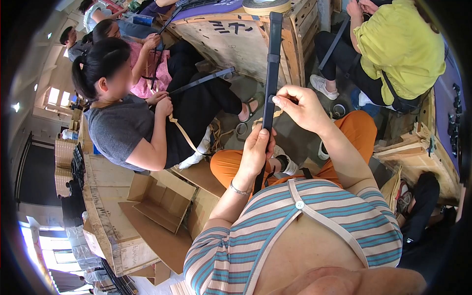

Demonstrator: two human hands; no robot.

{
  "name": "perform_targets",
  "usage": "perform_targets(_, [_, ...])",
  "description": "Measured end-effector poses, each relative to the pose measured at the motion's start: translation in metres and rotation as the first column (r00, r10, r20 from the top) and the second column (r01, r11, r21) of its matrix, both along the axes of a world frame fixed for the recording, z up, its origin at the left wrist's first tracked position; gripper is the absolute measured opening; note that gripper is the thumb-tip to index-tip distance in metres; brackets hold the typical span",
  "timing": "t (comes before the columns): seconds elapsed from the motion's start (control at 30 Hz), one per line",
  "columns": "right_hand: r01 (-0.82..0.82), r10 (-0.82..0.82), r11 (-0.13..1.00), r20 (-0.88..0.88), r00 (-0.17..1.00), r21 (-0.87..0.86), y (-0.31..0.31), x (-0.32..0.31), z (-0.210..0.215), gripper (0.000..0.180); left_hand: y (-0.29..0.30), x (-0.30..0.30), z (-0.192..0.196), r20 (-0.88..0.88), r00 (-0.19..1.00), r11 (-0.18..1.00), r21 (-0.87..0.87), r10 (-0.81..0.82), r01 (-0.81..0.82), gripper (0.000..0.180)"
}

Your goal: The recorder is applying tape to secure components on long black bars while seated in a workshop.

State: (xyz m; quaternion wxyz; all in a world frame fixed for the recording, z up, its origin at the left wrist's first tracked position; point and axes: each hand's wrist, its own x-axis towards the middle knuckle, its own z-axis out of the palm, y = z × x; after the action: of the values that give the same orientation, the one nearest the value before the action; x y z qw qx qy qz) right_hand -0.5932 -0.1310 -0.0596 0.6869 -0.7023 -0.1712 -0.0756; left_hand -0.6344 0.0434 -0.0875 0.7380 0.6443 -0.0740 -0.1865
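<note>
Centrally, a long flat black strip (272, 69) stands near upright, running from mid-frame to the top edge. The left hand (255, 152) is wrapped around its lower part; the right hand (300, 105) pinches its edge higher up, just above the left. A wooden crate (236, 39) sits close behind the strip. Seated co-workers crowd upper left and upper right, with only a narrow gap around the strip. An open cardboard box (160, 201) lies lower left.
</note>
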Motion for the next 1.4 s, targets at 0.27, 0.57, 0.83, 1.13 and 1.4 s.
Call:
perform_targets(0.27, [0.028, -0.026, 0.998, 0.034, 0.999, -0.055, 0.0, 0.001, -0.002, 0.015, -0.002, 0.001, -0.002, 0.025, 1.0, 1.0, 0.01, 0.015, -0.015, 0.029])
perform_targets(0.57, [0.027, -0.024, 0.998, 0.044, 0.999, -0.053, 0.0, 0.001, -0.003, 0.015, -0.001, 0.001, -0.005, -0.007, 1.0, 1.0, -0.014, 0.011, -0.011, 0.028])
perform_targets(0.83, [0.022, -0.022, 1.0, 0.006, 1.0, -0.016, 0.001, 0.001, -0.005, 0.014, -0.003, 0.0, -0.001, -0.01, 1.0, 1.0, 0.009, 0.017, -0.017, 0.027])
perform_targets(1.13, [0.112, -0.116, 0.99, -0.039, 0.992, -0.088, 0.007, 0.002, -0.006, 0.016, -0.004, 0.0, -0.007, 0.016, 0.999, 0.998, 0.051, 0.044, -0.045, 0.026])
perform_targets(1.4, [0.164, -0.176, 0.981, -0.123, 0.977, -0.1, 0.012, 0.002, -0.004, 0.02, -0.004, 0.001, -0.011, 0.161, 0.979, 0.958, 0.237, 0.125, -0.161, 0.027])
